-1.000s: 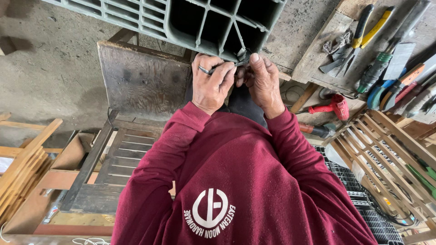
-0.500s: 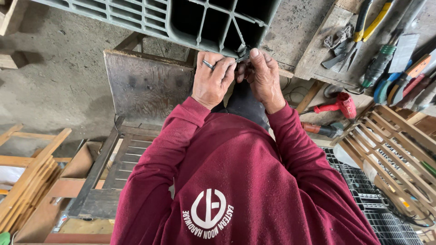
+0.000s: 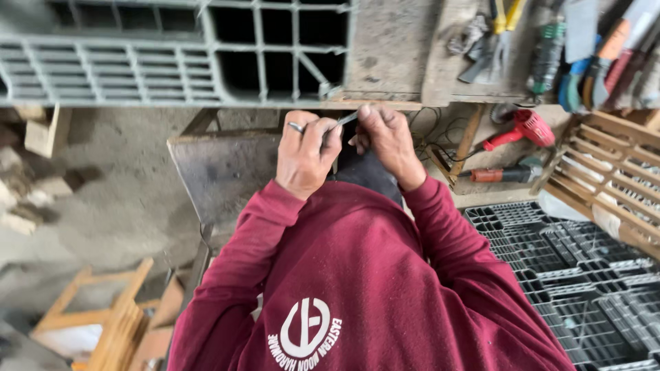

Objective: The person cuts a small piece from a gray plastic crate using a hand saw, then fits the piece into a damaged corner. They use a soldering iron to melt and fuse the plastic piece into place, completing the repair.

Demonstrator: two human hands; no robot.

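Concrete floor, a grey plastic crate (image 3: 172,62) overhead. Left hand (image 3: 306,154) and right hand (image 3: 385,137) both pinch a thin metal strip (image 3: 344,121) beneath the crate; steady, close-fingered grip seems best.

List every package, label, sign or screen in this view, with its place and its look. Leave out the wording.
Printed emblem: on the maroon sweatshirt, bottom centre; a white ring with a curved line of white lettering beside it.
No packages, signs or screens are visible.
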